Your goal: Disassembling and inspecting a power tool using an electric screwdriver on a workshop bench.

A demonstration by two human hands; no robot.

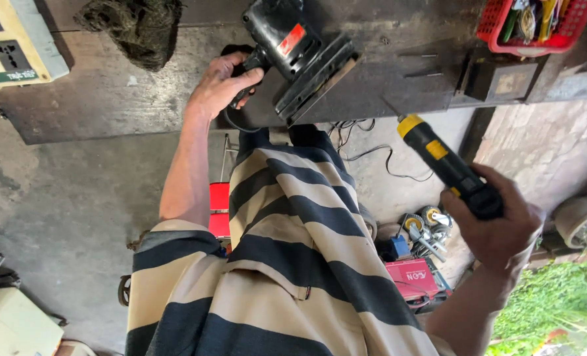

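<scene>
At the dark surface point(142, 92), left hand point(224, 82) grip clamps the black sander point(293, 46); right hand point(498, 224) grip clamps the yellow-black screwdriver point(446, 165), long axis diagonal, tip toward surface.

black sander point(298, 49) tilted on dark bench, black-and-yellow electric screwdriver point(448, 168) held aloft, angled

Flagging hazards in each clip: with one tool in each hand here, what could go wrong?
1. The left hand alone holds the black sander tilted at the workbench edge; it could slip and fall, perhaps onto the loose tools on the floor.
2. The right hand holds the yellow-and-black power screwdriver in mid-air, so neither hand is free to catch anything.
3. Cables trail below the bench by the legs and might snag.
</scene>
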